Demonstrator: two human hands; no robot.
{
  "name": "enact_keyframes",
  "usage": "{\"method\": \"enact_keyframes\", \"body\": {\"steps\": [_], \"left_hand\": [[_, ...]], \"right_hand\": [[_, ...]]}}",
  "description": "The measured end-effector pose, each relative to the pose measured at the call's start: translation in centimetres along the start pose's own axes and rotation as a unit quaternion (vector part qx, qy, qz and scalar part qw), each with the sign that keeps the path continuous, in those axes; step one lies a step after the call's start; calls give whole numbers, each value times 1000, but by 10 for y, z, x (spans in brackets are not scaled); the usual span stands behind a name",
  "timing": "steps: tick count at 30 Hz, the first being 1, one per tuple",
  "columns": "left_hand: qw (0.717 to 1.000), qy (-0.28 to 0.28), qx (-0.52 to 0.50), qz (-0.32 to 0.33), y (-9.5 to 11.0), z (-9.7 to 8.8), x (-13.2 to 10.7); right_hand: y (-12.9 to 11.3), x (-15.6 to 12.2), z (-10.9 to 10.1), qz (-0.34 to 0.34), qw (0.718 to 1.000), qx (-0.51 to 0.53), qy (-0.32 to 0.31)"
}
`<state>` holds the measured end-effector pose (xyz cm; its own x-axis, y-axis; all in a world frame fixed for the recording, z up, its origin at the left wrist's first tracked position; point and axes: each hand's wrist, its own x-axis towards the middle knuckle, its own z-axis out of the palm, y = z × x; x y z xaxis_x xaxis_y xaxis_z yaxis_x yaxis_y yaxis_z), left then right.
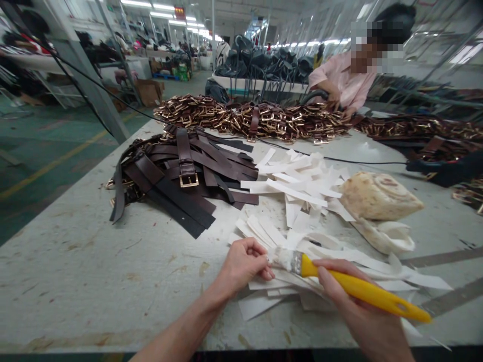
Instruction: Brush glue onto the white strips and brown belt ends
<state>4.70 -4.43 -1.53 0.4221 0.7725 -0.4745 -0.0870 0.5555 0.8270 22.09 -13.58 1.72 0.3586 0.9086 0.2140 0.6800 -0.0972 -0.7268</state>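
Observation:
My right hand (pixel 349 296) grips a paintbrush (pixel 358 286) by its yellow handle. The pale-coated bristles rest on a pile of white strips (pixel 275 291) in front of me. Close to the bristle tips, my left hand (pixel 247 261) is closed in a pinch at the pile's left side. What lies between its fingertips is too small to make out. A second heap of white strips (pixel 298 176) spreads just beyond. Left of that heap lies a pile of dark brown straps (pixel 151 176), one with a gold buckle (pixel 188 180) on top.
A yellowish-white wrapped lump (pixel 381 196) sits at the right. Many buckled straps (pixel 264 120) form a long row across the table's back. A co-worker in a pink shirt (pixel 345 75) handles them. A black cable (pixel 347 161) crosses the table; a grey post (pixel 86 75) stands at the left.

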Motion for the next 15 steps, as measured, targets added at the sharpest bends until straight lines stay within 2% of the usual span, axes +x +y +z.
{"method": "enact_keyframes", "body": {"steps": [2, 4, 5, 7, 9, 10, 12, 15], "left_hand": [[1000, -2, -3, 2, -3, -2, 2], [1000, -6, -9, 1, -7, -4, 4], [1000, -8, -12, 2, -8, -5, 4], [1000, -11, -12, 3, -9, -6, 5], [1000, -12, -11, 5, -8, -6, 5], [1000, -10, -9, 6, -7, -6, 4], [1000, -3, -4, 10, -6, -6, 4], [1000, 4, 5, 10, -4, -5, 3]], "right_hand": [[3, 1, -2, 20, 999, -26, 12], [11, -2, -11, -12, 996, -72, 51], [15, -3, -16, -53, 992, -90, 68], [22, -6, -23, -184, 975, -102, 65], [29, -10, -22, -316, 943, -105, 14], [32, -12, -19, -356, 928, -110, -18], [41, -17, -12, -376, 915, -132, -57], [58, -27, -11, -362, 915, -166, -64]]}}
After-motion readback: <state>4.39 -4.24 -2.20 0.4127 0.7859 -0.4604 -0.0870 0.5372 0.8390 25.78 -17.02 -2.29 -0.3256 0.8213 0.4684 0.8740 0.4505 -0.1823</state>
